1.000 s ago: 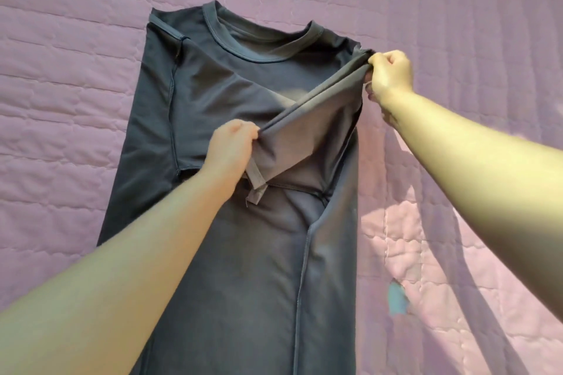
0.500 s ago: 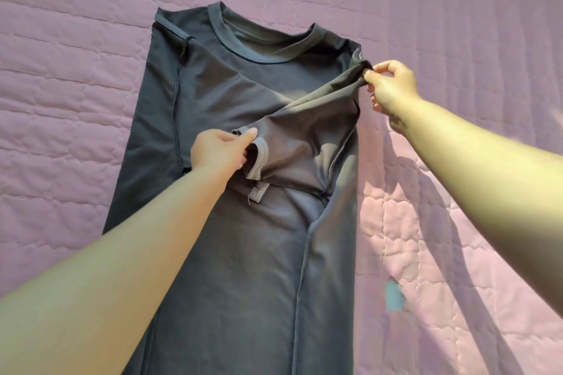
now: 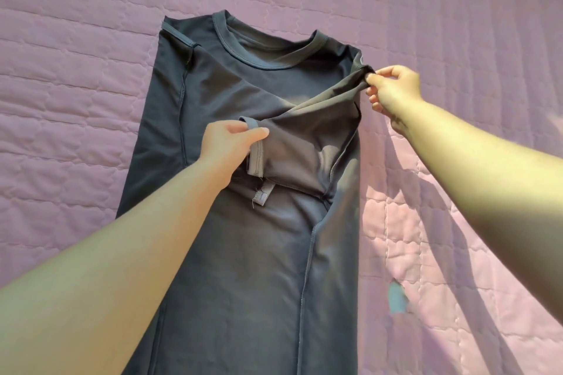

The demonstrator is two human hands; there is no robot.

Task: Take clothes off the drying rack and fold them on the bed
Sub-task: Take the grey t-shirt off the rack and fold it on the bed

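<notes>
The dark grey T-shirt (image 3: 243, 268) lies flat on the bed's pink quilt (image 3: 76, 106). Over its chest, the left hand (image 3: 227, 143) has its grip clamped on the sleeve cuff (image 3: 256, 160). Farther off and to the right, the right hand (image 3: 393, 88) pinches the shoulder fold (image 3: 361, 74).

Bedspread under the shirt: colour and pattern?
Plain pink-lilac bedspread, quilted in stitched rows. Head view shows it.

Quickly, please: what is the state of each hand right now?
Left hand: closed, pinching the sleeve cuff of the dark shirt.
Right hand: closed, pinching the dark shirt at its shoulder edge.
</notes>
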